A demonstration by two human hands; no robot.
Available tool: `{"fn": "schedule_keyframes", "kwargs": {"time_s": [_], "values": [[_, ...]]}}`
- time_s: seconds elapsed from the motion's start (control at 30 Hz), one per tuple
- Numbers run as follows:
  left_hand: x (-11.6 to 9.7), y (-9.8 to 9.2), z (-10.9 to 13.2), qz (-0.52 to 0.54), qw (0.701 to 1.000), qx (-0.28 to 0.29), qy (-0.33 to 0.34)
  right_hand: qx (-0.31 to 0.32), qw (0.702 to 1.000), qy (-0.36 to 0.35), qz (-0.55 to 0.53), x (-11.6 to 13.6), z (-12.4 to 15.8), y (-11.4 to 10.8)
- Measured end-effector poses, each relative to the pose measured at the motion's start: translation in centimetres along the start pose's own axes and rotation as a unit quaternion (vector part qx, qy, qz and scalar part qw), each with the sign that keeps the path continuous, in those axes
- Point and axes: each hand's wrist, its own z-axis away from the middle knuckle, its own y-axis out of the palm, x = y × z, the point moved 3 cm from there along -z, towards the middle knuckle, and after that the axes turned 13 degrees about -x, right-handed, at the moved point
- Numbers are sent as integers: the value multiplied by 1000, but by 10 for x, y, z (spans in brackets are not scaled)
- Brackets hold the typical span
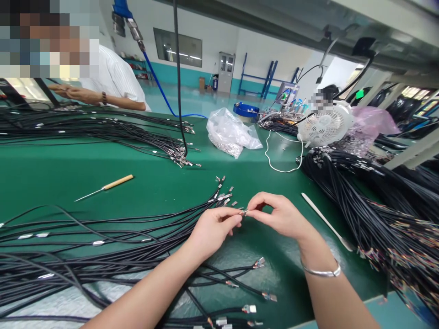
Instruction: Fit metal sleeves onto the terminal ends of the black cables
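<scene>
My left hand (214, 228) pinches the end of a black cable between thumb and forefinger, over the middle of the green table. Facing it, the fingertips of my right hand (277, 214) are pressed together on a small metal piece (246, 211) at that cable end; its exact kind is too small to tell. Black cables (137, 249) with metal connectors on their ends run from the left, beneath my left forearm. Several connector ends (222, 196) lie just beyond my left hand, and others, such as one silvery connector (269, 297), lie nearer to me.
A wooden-handled awl (118, 182) lies at left, a pale flat stick (325, 220) at right. Further back are a plastic bag of small metal parts (229, 137), a white fan (324, 125) and a cable heap (346, 183). A co-worker's hands (82, 95) are across the table.
</scene>
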Motion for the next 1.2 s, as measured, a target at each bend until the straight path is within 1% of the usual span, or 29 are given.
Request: {"fn": "schedule_keyframes", "kwargs": {"time_s": [0.07, 0.13, 0.2, 0.27, 0.37, 0.5, 0.67, 0.93, 1.1, 1.2], "values": [[-9, -7, 1, -11, 996, -57, 71, -2, 998, 37, -60, 0, 0, 1], [-15, -12, 5, -36, 983, -96, 152, 8, 990, 82, -113, -1, 0, 3], [-17, -12, 10, -57, 971, -107, 205, 18, 983, 120, -140, -4, -1, 5], [-17, -11, 14, -74, 964, -108, 231, 26, 979, 143, -141, -7, -1, 7], [-17, -7, 18, -91, 959, -118, 240, 37, 977, 150, -145, -8, -1, 9], [-19, -4, 20, -79, 961, -127, 234, 46, 971, 142, -186, -4, -1, 11], [-23, -5, 21, -48, 952, -144, 267, 44, 972, 130, -192, -1, 0, 12], [-21, -7, 24, -46, 941, -158, 295, 48, 968, 127, -212, -1, 1, 14], [-18, -8, 25, -65, 946, -172, 267, 31, 976, 118, -180, 2, 1, 13], [-20, -7, 24, -66, 944, -160, 281, 26, 979, 120, -162, 2, 1, 12]]}}
